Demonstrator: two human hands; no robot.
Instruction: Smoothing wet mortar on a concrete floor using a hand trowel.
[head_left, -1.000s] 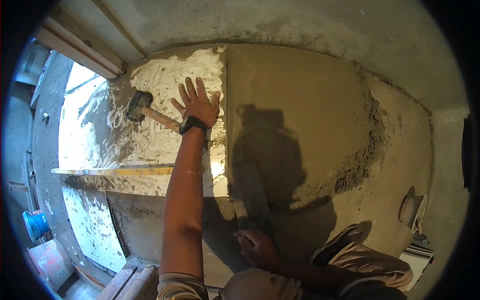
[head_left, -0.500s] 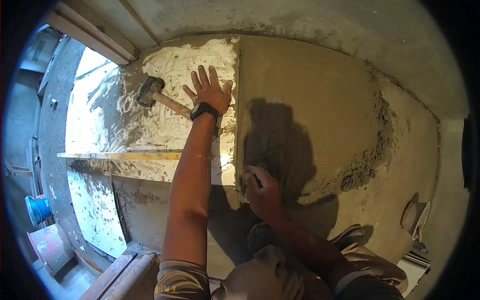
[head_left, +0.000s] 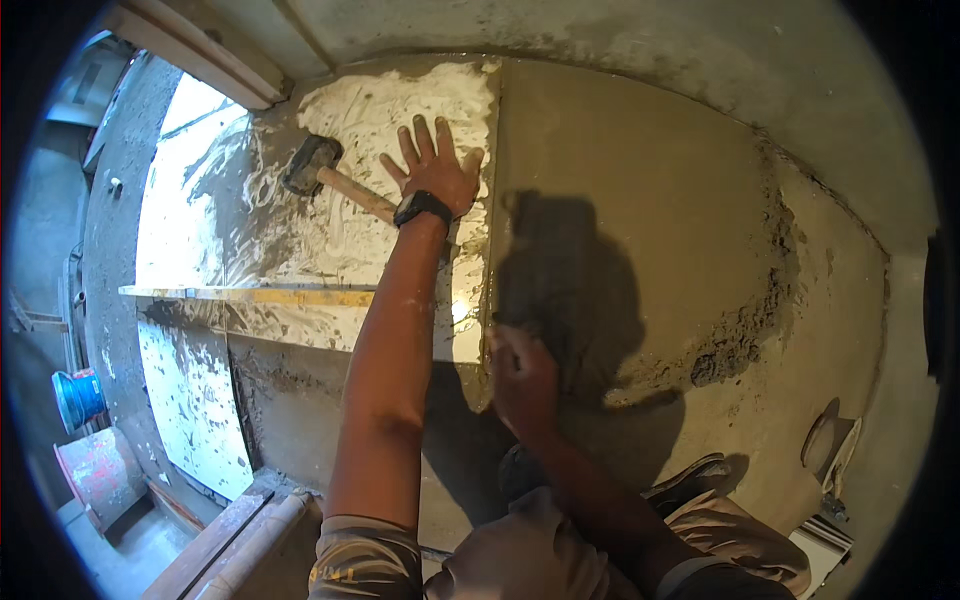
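My left hand (head_left: 440, 168) lies flat with spread fingers on a mortar-smeared white tile (head_left: 385, 100), near its right edge. Beside and under that wrist runs the wooden handle of a black-headed rubber mallet (head_left: 315, 165), which rests on the tile. My right hand (head_left: 525, 385) is closed, its fingers curled at the tile's lower right corner, where the tile meets a bed of wet grey mortar (head_left: 650, 170). Shadow covers these fingers, and whatever they may hold is hidden.
A long yellow straightedge (head_left: 300, 297) lies across the tiles at left. More white tiles (head_left: 190, 400) are there. A blue bucket (head_left: 80, 400) and a splattered pail (head_left: 100, 475) stand at far left. Crumbly mortar (head_left: 725, 360) edges the bed at right. Walls border the far side.
The view has shifted slightly, moving the scene right and up. My left hand stays flat on the tile. My right hand remains at the tile's corner, its fingers curled a little tighter.
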